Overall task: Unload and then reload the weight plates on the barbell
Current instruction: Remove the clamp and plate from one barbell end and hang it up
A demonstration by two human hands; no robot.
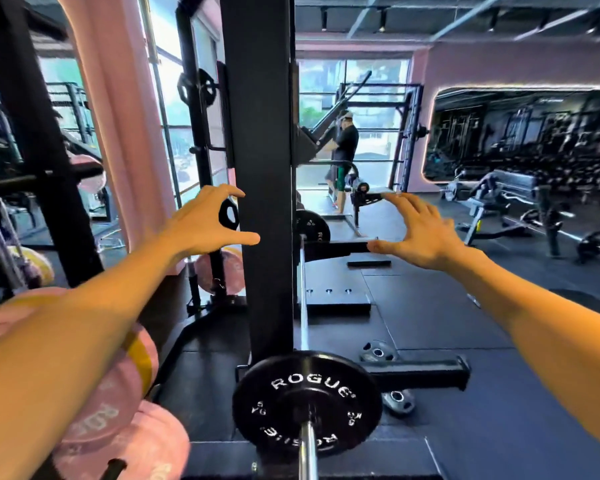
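Observation:
A black Rogue weight plate sits on the near sleeve of the barbell, which runs away from me on the rack. A second black plate is on the far end. My left hand is raised in the air left of the black rack upright, with fingers spread and curved, and holds nothing. My right hand is raised to the right of the upright, fingers spread, and is empty too. Both hands hover well above the near plate.
Pink bumper plates are stored at the lower left. Two small metal plates lie on the black floor by a rack foot. A person stands at a machine by the far window. Benches and dumbbells fill the right side.

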